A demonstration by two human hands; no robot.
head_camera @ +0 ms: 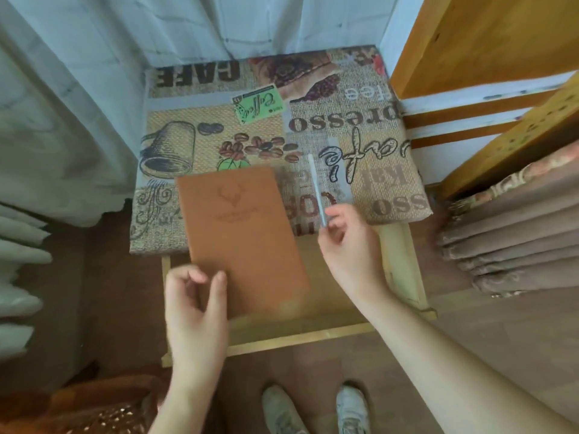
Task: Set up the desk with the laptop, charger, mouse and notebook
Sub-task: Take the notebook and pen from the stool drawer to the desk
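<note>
The desk (360, 98), covered in a coffee-print cloth, stood against a curtain (78, 89), with a wooden shelf (470, 42) to its right and an open drawer (404, 267) pulled out below its front edge. No laptop, charger or mouse was anywhere to be seen, so the setup looked barely begun, with only the notebook on its way to the desk.

The notebook (244, 233), brown and closed, was held partly over the desk's front edge and partly over the drawer. Its long axis ran from the near edge away toward the curtain, leaning slightly left, cover up, with the embossed emblem toward the far end.

The left hand (194, 305) pinched the notebook's near left corner between thumb and fingers. The right hand (347, 245) was loosely curled, pinching the near end of a pen (316, 189), which pointed away across the desk, roughly parallel to the notebook and just beside it.
</note>
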